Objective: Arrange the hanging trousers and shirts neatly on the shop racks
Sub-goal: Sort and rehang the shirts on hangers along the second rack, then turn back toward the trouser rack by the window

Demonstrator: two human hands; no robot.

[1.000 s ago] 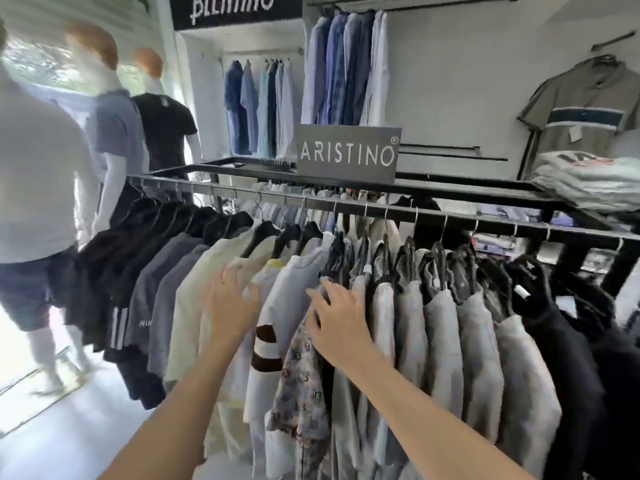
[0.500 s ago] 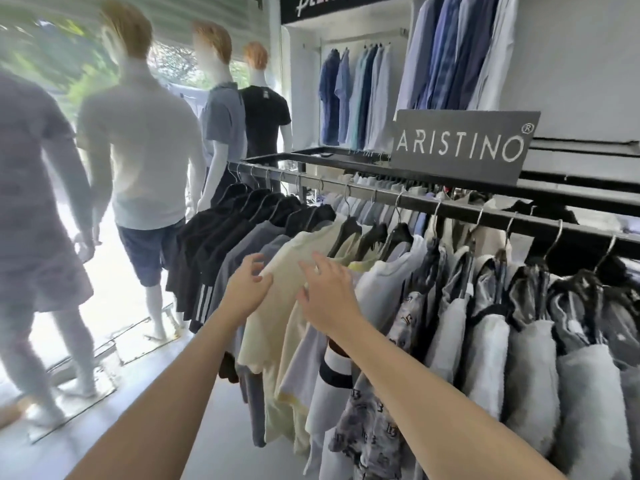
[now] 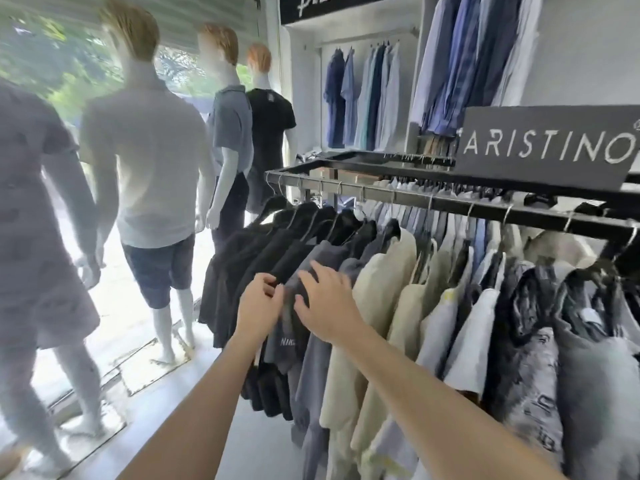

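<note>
At centre frame, just under the long black metal rail (image 3: 415, 199), the dark grey fabric T-shirt with white lettering (image 3: 289, 341) hangs straight down btwn your hands. Your left hand (image 3: 258, 304) curls on its left edge, prob. pinching cloth. Your right hand (image 3: 327, 303) lies flat on its shoulder, fingers spread. The rail runs up-left to right, so any shift prob. follows that line.

Black rack rail (image 3: 450, 202) carries hangered shirts (image 3: 377, 282), sign (image 3: 547, 147) atop
</note>
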